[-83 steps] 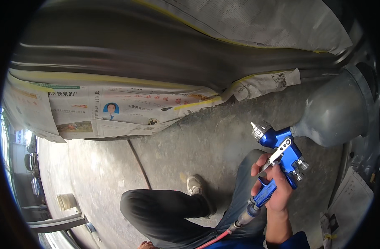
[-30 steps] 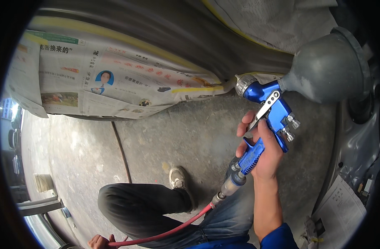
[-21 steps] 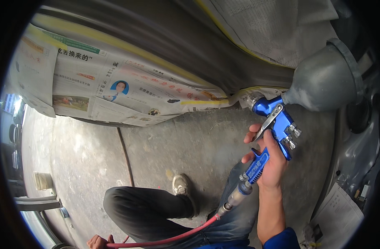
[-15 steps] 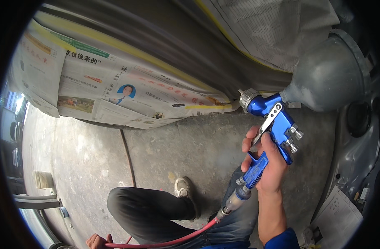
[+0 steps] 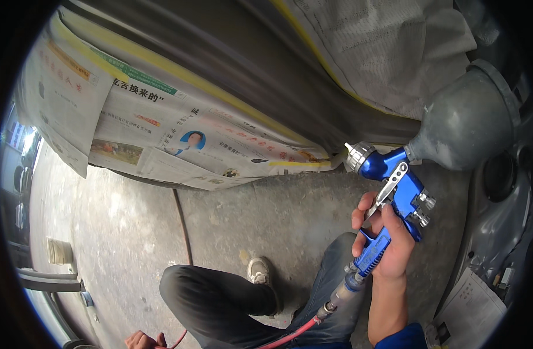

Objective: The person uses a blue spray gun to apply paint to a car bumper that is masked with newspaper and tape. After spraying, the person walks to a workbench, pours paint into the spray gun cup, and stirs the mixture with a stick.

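My right hand [image 5: 391, 244] is wrapped round the handle of a blue spray gun [image 5: 409, 195], with fingers at its silver trigger. A dusty grey paint cup [image 5: 467, 119] sits on the gun at the right. The gun's silver nozzle [image 5: 359, 157] faces left, beside the end of a dark painted car panel [image 5: 231, 58]. From the handle's base a red air hose [image 5: 295, 334] runs down and left across my lap. At the lower left edge my left hand [image 5: 141, 339] is closed round that hose, partly cut off by the picture's edge.
Newspaper [image 5: 179, 131] and yellow tape [image 5: 208, 96] cover the panel's lower side; more masking paper [image 5: 388, 52] hangs above. A white bucket [image 5: 59, 252] stands on the concrete floor [image 5: 127, 232] at left. A silver car part [image 5: 499, 232] and a paper sheet [image 5: 470, 302] lie at right.
The spray gun and my right hand have shifted slightly right and down in the picture. The panel appears lower too. My left hand still grips the hose.
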